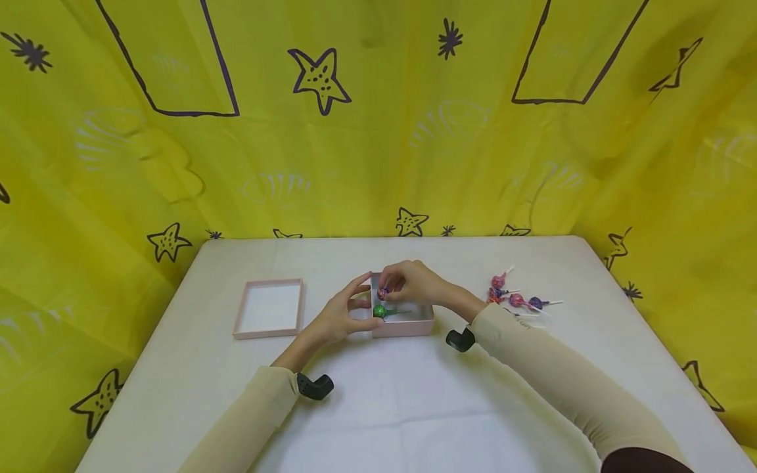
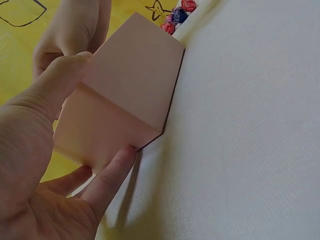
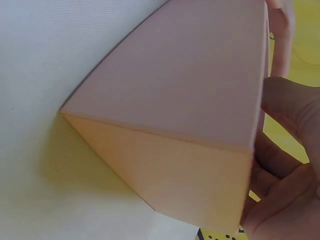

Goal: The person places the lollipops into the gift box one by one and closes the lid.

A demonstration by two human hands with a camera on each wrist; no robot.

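A pink open box (image 1: 403, 328) stands on the white table. My left hand (image 1: 341, 314) grips its left end, the thumb at the near corner and the fingers spread along the side. In the left wrist view, that thumb (image 2: 67, 75) lies at the box's top edge while fingertips touch the end wall. Reaching over the rim, my right hand (image 1: 421, 284) pinches a red-and-blue wrapped lollipop (image 1: 382, 293) inside the box. Nearer the front wall lies a green lollipop (image 1: 380, 311), its stick pointing right. The right wrist view hides the pinched lollipop behind the box wall.
A shallow pink lid (image 1: 300, 309) with a white inside lies left of the box. Several red, pink and dark blue lollipops (image 1: 516, 300) are heaped to the right, beyond my right forearm. A yellow patterned curtain (image 1: 367, 164) borders the table's far edge.
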